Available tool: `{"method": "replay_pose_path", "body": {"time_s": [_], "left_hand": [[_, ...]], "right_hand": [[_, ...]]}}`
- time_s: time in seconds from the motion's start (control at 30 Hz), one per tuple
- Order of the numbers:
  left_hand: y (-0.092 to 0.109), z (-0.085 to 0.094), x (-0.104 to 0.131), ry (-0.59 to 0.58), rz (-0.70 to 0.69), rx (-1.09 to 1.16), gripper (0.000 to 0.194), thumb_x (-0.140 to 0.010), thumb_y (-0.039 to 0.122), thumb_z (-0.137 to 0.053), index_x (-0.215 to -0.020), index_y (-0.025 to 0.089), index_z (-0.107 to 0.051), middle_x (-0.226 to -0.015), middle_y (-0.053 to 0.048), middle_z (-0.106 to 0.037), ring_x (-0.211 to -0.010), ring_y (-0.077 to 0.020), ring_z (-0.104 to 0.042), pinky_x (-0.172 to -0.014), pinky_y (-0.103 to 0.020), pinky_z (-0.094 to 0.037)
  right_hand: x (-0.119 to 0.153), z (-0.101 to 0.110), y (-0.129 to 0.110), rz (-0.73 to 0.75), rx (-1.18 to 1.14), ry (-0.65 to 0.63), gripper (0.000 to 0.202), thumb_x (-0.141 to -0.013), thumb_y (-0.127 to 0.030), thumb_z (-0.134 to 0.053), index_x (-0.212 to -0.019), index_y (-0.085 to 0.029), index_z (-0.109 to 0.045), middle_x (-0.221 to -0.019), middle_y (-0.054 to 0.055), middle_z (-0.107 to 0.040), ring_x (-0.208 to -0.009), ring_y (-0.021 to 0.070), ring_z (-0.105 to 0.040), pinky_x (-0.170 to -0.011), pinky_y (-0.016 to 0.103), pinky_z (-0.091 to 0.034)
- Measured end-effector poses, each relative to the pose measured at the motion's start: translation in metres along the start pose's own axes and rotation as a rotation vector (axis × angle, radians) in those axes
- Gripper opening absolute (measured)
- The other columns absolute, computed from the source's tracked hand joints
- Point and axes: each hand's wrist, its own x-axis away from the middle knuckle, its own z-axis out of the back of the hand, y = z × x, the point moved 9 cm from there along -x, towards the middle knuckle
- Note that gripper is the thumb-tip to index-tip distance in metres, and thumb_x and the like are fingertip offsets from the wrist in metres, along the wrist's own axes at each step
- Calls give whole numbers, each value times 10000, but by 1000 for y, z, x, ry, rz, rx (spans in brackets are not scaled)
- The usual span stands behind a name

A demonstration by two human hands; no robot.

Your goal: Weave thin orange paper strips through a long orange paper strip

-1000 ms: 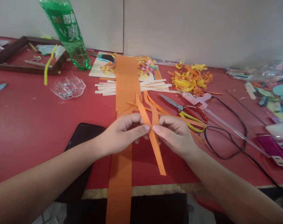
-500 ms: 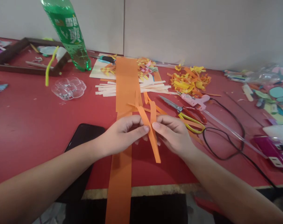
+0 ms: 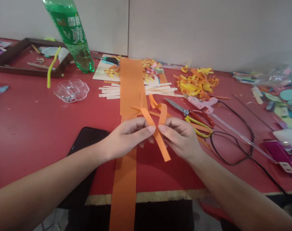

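Between my two hands is an orange paper strip, its lower end slanting down to the right. My left hand pinches it between thumb and fingers. Close beside it, my right hand is closed on the strip's other part, which bends over in a loop above the thumb. Other thin orange strips lie just behind the fingers. Under my left hand runs a wide orange paper band, hanging past the table edge, with an orange sheet at its far end.
Scissors and a pink glue gun with its black cord lie right. Yellow and orange paper scraps, white strips, a green bottle, a clear dish, a dark frame and a black phone are around.
The strip's lower end has swung to the right and slightly up. The part in my right hand has curved into a rounder loop, and that hand has shifted slightly right.
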Motion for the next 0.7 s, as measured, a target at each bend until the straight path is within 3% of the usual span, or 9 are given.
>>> {"method": "replay_pose_path", "body": {"time_s": [0.1, 0.33, 0.7], "left_hand": [[0, -5, 0, -50, 6, -20, 198, -934, 328, -568, -862, 152, -620, -791, 5, -611, -624, -82, -494, -589, -223, -407], [1, 0, -1, -10, -38, -60, 194, -936, 309, -556, -826, 153, -588, -726, 33, -540, -565, -73, -438, -564, -239, -384], [0, 5, 0, 44, 13, -36, 210, -951, 334, -541, -873, 150, -605, -751, 26, -583, -568, -62, -459, -521, -211, -368]], "right_hand": [[1, 0, 3, -26, 11, -5, 250, -873, -343, -702, -703, -176, -627, -567, -8, -637, -450, 88, -550, -401, 195, -412], [4, -4, 8, -55, -28, -102, 243, -868, -318, -712, -682, -188, -626, -551, -35, -613, -444, 73, -544, -422, 182, -437], [2, -1, -1, 36, 30, -31, 254, -891, -309, -688, -683, -193, -601, -551, -42, -590, -458, 73, -519, -439, 200, -420]]}}
